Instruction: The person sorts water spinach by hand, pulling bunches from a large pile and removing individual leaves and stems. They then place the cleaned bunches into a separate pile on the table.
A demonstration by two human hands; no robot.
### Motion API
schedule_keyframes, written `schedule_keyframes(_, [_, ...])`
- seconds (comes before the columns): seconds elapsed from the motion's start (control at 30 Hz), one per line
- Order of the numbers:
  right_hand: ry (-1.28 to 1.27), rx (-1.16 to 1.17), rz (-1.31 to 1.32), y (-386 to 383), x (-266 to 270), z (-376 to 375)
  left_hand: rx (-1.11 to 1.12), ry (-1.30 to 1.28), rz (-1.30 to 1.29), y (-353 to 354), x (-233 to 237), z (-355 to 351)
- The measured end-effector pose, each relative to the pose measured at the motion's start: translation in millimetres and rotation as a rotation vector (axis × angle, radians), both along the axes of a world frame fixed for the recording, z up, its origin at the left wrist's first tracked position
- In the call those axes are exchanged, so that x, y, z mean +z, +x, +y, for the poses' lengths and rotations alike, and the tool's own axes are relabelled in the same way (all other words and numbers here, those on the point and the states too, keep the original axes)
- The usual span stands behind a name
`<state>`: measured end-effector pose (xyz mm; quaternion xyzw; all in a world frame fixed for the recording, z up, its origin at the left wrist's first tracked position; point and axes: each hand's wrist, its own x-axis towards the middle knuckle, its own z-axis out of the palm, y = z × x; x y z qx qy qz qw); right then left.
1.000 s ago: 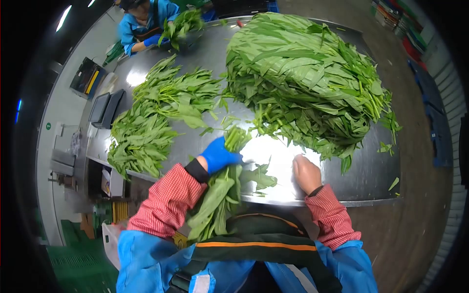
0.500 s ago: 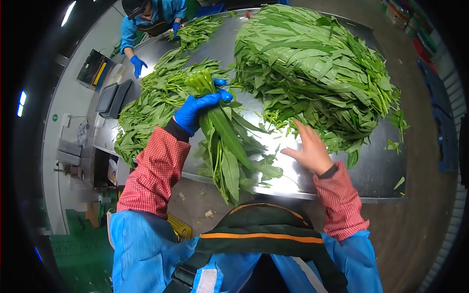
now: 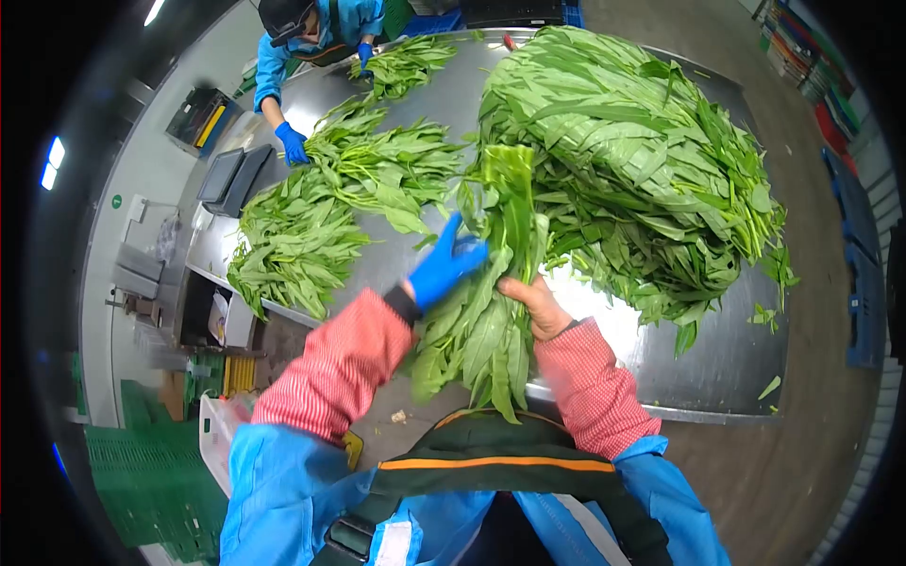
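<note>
A bunch of long leafy greens (image 3: 505, 245) hangs over the near edge of the metal table, its pale cut stems at the top and its leaves pointing down. My right hand (image 3: 540, 306), bare, is closed around the lower middle of the bunch. At the bunch's left side is my left hand (image 3: 445, 268) in a blue glove, with thumb and fingers apart and nothing gripped. To the right lies a large heap of greens (image 3: 623, 141). Smaller loose piles (image 3: 293, 255) lie to the left.
The metal table (image 3: 703, 373) extends beneath the greens. Across it at the upper left, a co-worker (image 3: 326, 42) in blue gloves touches greens. Dark trays (image 3: 233, 179) sit at the table's left. Green crates (image 3: 156, 476) stand at the lower left.
The bunch has moved right, out of my left hand and into my right hand's grip. My left hand has opened and lowered. The co-worker's hand now touches the left pile.
</note>
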<state>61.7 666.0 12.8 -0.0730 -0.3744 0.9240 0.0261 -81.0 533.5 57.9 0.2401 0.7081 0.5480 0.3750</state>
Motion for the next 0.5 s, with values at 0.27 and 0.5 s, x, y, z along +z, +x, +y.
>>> schedule_keyframes(0.27, [-0.326, -0.051, -0.049, -15, -25, -27, 0.042, 0.000, 0.399, 94, -27, -30])
schedule_keyframes(0.5, [0.602, 0.251, -0.130, -6, -40, 21, 0.100, -0.279, 0.876, 29, 5, -64])
